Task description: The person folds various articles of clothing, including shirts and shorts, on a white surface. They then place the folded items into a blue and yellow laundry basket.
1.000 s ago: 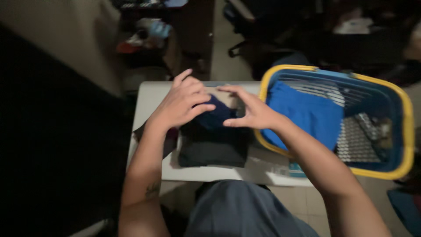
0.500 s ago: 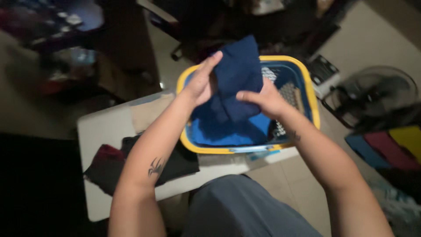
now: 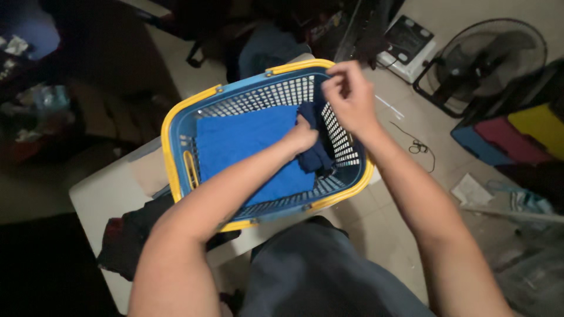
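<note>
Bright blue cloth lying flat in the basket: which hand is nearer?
Left. The left hand is at the bright blue cloth's right edge, gripping a dark navy garment. The right hand is raised above the blue plastic basket's far rim.

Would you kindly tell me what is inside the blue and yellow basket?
Inside the basket lies a flat bright blue cloth. The left hand grips a dark navy garment by the right wall. The cloth covers most of the basket floor.

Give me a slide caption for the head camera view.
Both hands, left hand and right hand, grip a dark navy cloth inside a blue, yellow-rimmed laundry basket.
</note>
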